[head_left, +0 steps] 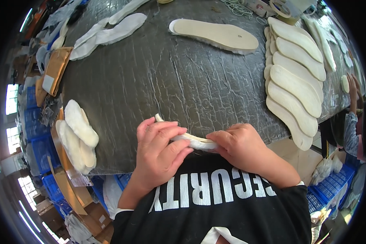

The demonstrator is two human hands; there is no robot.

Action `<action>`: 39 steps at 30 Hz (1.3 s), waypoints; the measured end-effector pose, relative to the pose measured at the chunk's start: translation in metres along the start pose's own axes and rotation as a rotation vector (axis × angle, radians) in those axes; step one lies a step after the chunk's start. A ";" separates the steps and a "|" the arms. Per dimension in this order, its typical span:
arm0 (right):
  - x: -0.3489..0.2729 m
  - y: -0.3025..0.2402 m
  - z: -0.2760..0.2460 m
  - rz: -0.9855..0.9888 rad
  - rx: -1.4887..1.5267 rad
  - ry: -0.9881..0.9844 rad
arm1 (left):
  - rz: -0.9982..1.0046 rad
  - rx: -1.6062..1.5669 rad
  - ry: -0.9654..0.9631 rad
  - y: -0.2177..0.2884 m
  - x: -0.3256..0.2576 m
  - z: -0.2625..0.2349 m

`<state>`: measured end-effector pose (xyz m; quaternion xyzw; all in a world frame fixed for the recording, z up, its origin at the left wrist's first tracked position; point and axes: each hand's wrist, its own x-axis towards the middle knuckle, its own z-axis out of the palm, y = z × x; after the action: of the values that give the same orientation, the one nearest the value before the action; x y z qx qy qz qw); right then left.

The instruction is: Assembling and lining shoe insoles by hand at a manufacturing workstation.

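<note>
Between my two hands, at the near edge of the dark table, is a cream insole [196, 142] with a white fluffy side, seen edge-on and bowed. My left hand [160, 148] grips its left part, fingers bent over it. The right end is pinched in my right hand [238, 144], thumb and fingers closed on the edge. Farther off lies a beige insole [215, 34] with a fleecy rim, flat side up. To the left rests a small pile of fluffy white insoles [79, 138] by the table's edge.
At the right, overlapping cream insoles [297, 85] form a long row. White fabric pieces [110, 34] lie far left, near a brown paper package [57, 71]. Tape rolls [281, 8] and cord [236, 6] sit at the back. Another person's hand [352, 87] is at far right. Blue crates [333, 185] stand below.
</note>
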<state>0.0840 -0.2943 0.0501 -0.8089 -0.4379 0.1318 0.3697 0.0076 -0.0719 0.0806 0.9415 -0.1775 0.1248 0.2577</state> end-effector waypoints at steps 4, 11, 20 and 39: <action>0.000 -0.002 -0.003 0.032 0.008 0.005 | -0.047 0.074 0.066 -0.011 -0.001 -0.008; -0.001 -0.001 -0.001 0.029 0.023 0.037 | -0.298 -0.126 0.216 -0.029 -0.018 -0.003; 0.002 -0.006 -0.003 -0.022 -0.026 0.068 | -0.234 -0.161 0.165 -0.030 -0.020 -0.007; 0.000 -0.006 -0.001 -0.190 -0.112 0.022 | -0.053 -0.154 0.164 -0.020 -0.023 -0.026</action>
<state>0.0808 -0.2928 0.0554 -0.7847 -0.5150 0.0626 0.3394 -0.0094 -0.0359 0.0860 0.9100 -0.1399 0.1805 0.3460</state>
